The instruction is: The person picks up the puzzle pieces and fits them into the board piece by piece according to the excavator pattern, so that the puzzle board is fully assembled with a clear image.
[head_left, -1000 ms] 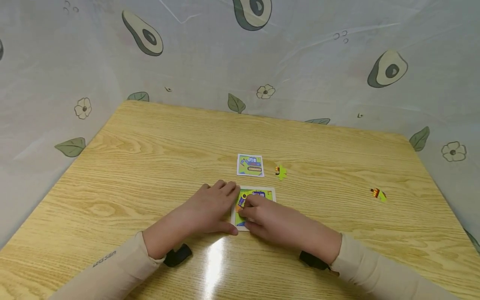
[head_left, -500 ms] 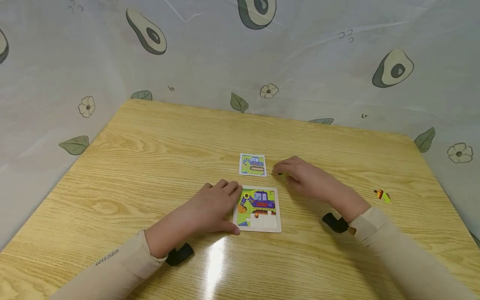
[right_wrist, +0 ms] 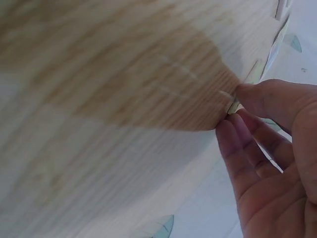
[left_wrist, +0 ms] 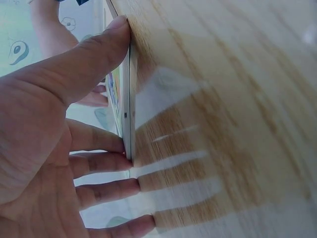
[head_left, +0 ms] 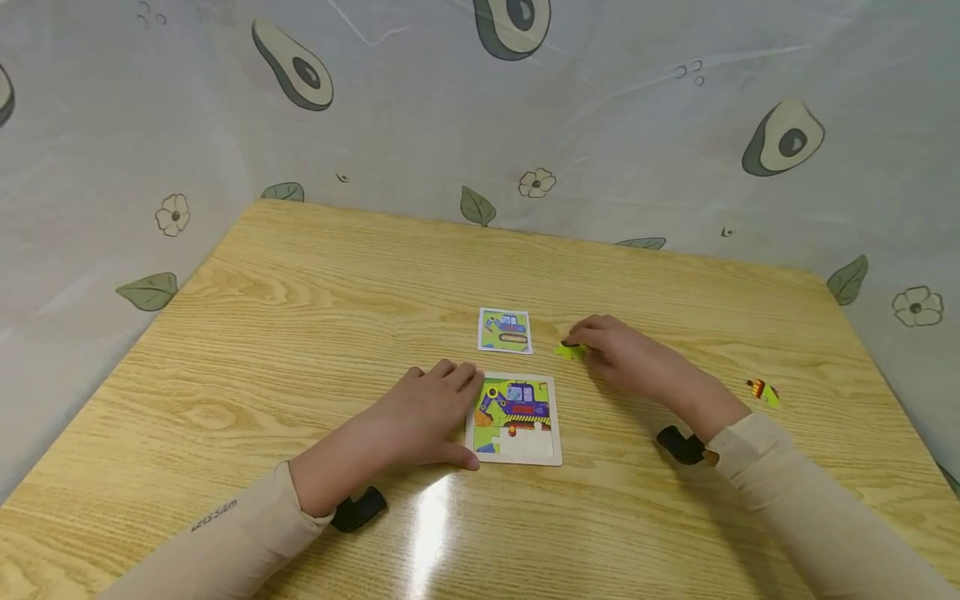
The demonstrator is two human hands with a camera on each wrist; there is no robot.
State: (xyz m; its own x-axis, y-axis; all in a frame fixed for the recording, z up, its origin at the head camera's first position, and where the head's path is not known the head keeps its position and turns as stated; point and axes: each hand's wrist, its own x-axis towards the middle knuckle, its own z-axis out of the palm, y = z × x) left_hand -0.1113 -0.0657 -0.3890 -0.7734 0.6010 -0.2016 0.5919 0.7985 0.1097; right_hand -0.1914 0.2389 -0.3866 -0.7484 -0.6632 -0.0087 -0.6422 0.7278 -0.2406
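A square puzzle tray (head_left: 555, 417) lies on the wooden table, showing an excavator picture with a bare white patch at its lower right. My left hand (head_left: 416, 417) rests against the tray's left side. In the left wrist view its thumb (left_wrist: 116, 34) touches one part of the tray's edge, and the fairly straight fingers lie along it. Beyond the tray, my right hand (head_left: 626, 354) pinches a lime-green jigsaw piece (head_left: 567, 352) between thumb and fingertips, low at the tabletop. The right wrist view shows only a thin edge of that piece (right_wrist: 233, 106).
A small reference card (head_left: 505, 331) with a matching excavator lies behind the tray. Another jigsaw piece (head_left: 763, 392), red, yellow and green, lies far to the right. A pale curtain (head_left: 390, 108) printed with avocados hangs behind the table (head_left: 300, 292).
My right hand has left the tray, reached up and right to the green piece, and turned and shifted it slightly rightward. The left hand has stayed at the tray.
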